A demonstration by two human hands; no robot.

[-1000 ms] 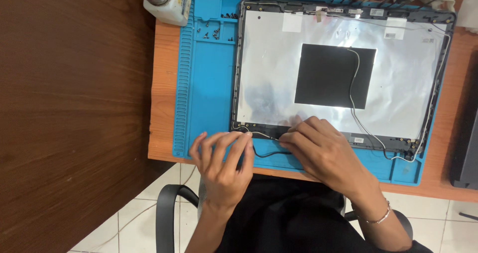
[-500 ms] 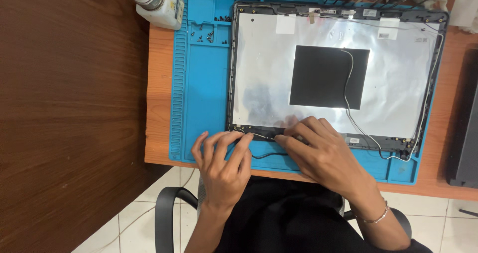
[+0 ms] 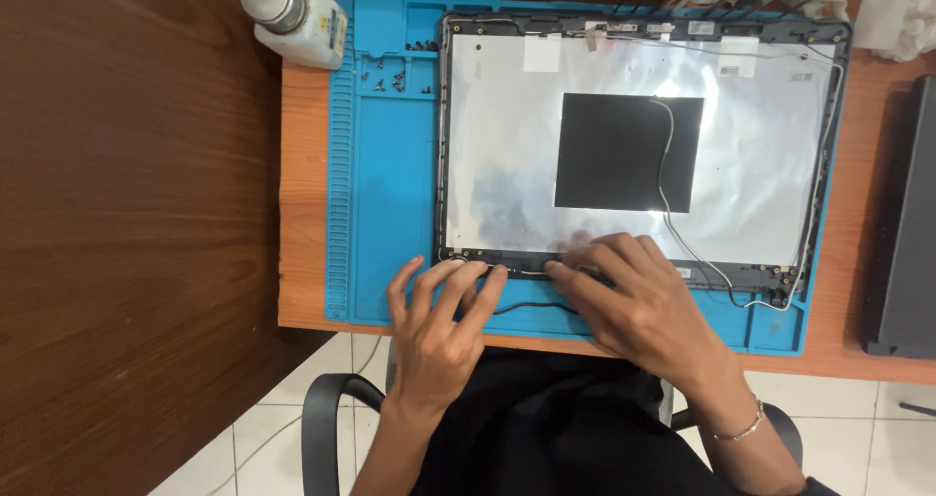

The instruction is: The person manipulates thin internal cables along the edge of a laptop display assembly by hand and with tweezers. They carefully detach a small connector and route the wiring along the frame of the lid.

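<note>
So the lid (image 3: pixel 507 145), a laptop screen back cover with silver foil lining and a black square patch (image 3: pixel 624 150) in the middle, lies flat on the blue mat (image 3: pixel 385 184) on the bench (image 3: pixel 302 184). Both hands are at its near edge. The left hand (image 3: pixel 434 325) has its fingers spread, tips pressing on the dark frame near the lid's corner, not gripping anything. The right hand (image 3: pixel 634 301) lies just beside it, fingers flat and loosely together on the same edge, tips touching a thin cable (image 3: pixel 531 308) that loops out onto the mat between the two hands. A white wire (image 3: pixel 668 179) runs across the patch down to the lower frame. Small screws (image 3: pixel 390 72) sit in the mat's tray, with a white bottle (image 3: pixel 292 13) just past the mat's far corner.
</note>
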